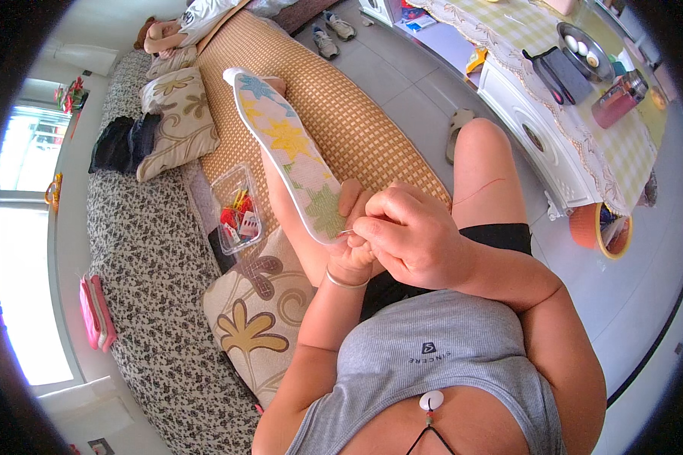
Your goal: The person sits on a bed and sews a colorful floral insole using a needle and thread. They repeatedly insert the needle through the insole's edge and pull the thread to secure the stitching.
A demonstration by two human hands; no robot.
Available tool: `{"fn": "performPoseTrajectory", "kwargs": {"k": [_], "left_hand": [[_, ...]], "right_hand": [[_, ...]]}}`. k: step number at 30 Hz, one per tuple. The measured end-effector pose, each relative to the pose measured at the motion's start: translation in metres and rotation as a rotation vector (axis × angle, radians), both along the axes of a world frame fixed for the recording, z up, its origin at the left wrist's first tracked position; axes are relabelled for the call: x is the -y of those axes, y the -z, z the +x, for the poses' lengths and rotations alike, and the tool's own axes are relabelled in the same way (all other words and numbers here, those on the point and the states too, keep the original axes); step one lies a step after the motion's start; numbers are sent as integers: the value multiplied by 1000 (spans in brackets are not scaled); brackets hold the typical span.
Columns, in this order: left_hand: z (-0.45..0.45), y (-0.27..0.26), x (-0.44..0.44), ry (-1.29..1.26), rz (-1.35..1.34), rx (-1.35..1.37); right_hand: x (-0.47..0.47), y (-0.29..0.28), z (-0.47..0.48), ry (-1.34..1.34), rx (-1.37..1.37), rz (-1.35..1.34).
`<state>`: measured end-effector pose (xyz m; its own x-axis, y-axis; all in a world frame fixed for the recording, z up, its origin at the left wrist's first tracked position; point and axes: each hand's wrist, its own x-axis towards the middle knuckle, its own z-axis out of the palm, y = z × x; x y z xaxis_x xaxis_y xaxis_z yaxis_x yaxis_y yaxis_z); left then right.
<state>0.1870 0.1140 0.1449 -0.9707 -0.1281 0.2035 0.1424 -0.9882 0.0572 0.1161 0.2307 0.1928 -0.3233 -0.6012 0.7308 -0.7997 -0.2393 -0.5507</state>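
Observation:
A white-edged insole point(287, 151) embroidered with blue, yellow and green leaf shapes stretches over my left leg. My left hand point(353, 259), with a bangle at the wrist, grips its near end from the right side and below. The fingers of my right hand point(418, 239) pinch a thin metal needle point(347, 232), its tip at the near green leaf. Part of the needle is hidden by those fingers. A fine red thread point(492, 185) crosses my right thigh.
A clear plastic box point(223, 202) with red and yellow items lies left of my leg, near a patterned cushion point(250, 335). To the right, a cloth-covered table point(583, 136) bears a thermos point(620, 99) and a metal bowl point(603, 73) with eggs. Another person point(173, 37) lies at the sofa's far end.

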Motion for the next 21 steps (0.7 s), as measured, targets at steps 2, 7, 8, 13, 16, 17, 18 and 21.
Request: {"fn": "performPoseTrajectory", "kwargs": {"k": [2,7,8,13,16,17,18,21], "left_hand": [[-1,0,1,-3,-10,8],[-2,-4,1,4,-31,27],[-2,-5,0,4,-35,29],[-3,-6,-3,13,-43,46],[-5,-8,-4,22,-52,52],[-5,-7,-5,21,-55,52],[-5,-8,-5,20,-59,55],[-6,-8,-6,17,-68,65]], "right_hand": [[-1,0,-1,3,-3,-5],[-3,-1,-3,4,-14,-5],[-3,-1,-3,2,-11,-12],[-6,0,-5,-7,0,-20],[-8,0,-6,-23,4,-13],[-8,0,-6,-19,7,-13],[-9,0,-6,-15,10,-14],[-10,1,-6,-4,29,-41]]}}
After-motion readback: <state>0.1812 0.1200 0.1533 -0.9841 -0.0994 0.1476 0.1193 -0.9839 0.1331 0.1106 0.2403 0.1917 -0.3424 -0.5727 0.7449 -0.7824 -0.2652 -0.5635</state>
